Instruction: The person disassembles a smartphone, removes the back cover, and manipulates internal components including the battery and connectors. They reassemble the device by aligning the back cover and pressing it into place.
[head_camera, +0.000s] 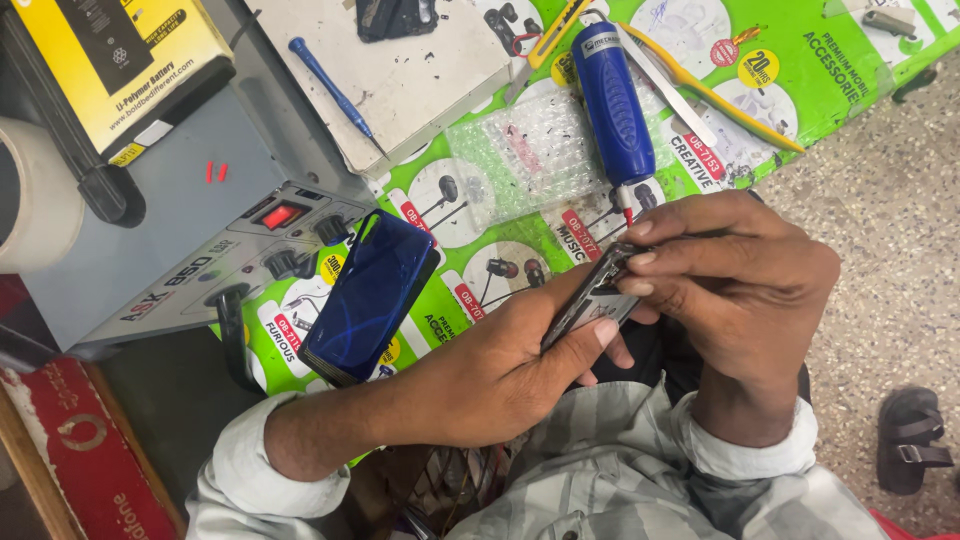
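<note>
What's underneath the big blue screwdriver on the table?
The blue screwdriver lies on a clear bubble-wrap bag and the green printed mat. Its tip is hidden behind the right hand.

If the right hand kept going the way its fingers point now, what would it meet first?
The right hand points left, fingertips already on the opened phone held by the left hand. Past that, the blue back cover lies roughly in line, though depth is unclear.
</note>
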